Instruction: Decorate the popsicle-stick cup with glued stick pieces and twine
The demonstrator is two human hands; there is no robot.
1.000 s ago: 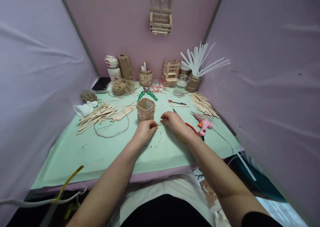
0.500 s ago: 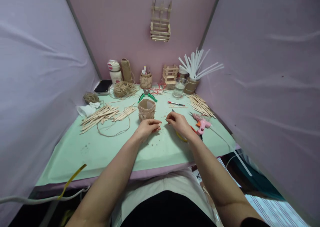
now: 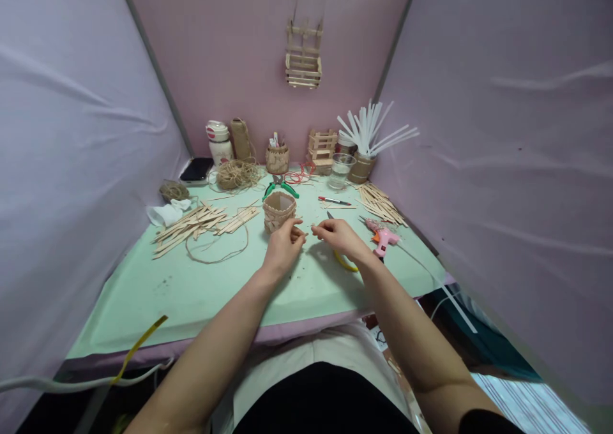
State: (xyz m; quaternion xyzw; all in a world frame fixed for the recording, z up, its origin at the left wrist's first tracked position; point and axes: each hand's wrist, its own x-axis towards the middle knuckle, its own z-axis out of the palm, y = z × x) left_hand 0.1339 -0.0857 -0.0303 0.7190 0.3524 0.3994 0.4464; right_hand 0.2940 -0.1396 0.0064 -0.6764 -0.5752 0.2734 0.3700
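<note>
My left hand (image 3: 283,247) is just in front of a small woven-looking basket (image 3: 279,212) with a scalloped rim. Its index finger is lifted, while the other fingertips curl together around something too small to make out. Facing it across a small gap, my right hand (image 3: 337,235) pinches thumb and fingers together on a tiny bit I cannot name. Yellow-handled scissors (image 3: 345,263) lie partly hidden under my right hand. A pink glue gun (image 3: 384,237) rests to the right, and green-handled pliers (image 3: 280,186) lie behind the basket.
Loose wooden sticks (image 3: 191,225) lie at left, more sticks (image 3: 380,203) at right. Twine (image 3: 237,175), a bottle (image 3: 219,143), a cup of water (image 3: 341,170) and a holder of white glue sticks (image 3: 363,167) stand behind. A red-capped pen (image 3: 334,200) lies mid-table. Cloth walls flank the table.
My left hand has turned, with its index finger now raised. My right hand has shifted slightly left, still pinching. The whole view has tilted a little; the basket stays put.
</note>
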